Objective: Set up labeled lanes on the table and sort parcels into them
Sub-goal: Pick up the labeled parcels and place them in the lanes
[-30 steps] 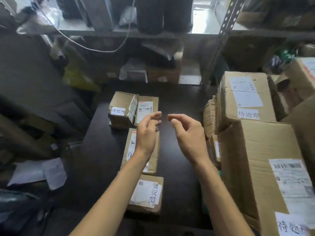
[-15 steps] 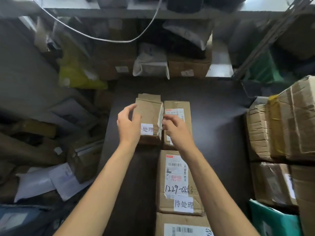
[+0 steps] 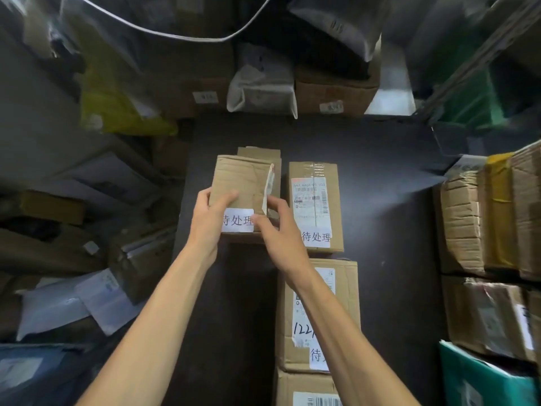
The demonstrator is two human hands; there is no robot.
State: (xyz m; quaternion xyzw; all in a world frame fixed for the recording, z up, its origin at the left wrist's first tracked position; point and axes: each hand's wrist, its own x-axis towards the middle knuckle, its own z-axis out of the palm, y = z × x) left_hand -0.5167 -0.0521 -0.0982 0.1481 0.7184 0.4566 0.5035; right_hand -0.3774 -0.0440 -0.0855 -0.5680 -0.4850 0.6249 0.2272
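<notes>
A small creased cardboard parcel [image 3: 243, 180] with a white handwritten label [image 3: 237, 220] stands at the far middle of the dark table [image 3: 386, 200]. My left hand [image 3: 209, 221] grips its left side and my right hand [image 3: 278, 227] grips its right lower corner. Just to its right lies a flat parcel [image 3: 315, 206] with a shipping label and its own white label. Nearer to me a longer parcel [image 3: 317, 315] lies in line with it, partly hidden by my right forearm. Another parcel [image 3: 307, 389] shows at the bottom edge.
Stacked cardboard boxes [image 3: 483, 224] line the table's right side, with a green packet [image 3: 486, 376] below them. Behind the table a shelf holds boxes and a grey bag [image 3: 262, 83]. Boxes, papers and a yellow bag [image 3: 117, 109] crowd the floor on the left.
A second ago both hands hovered empty above the table. They reached forward and closed on the small far parcel, and the view moved closer.
</notes>
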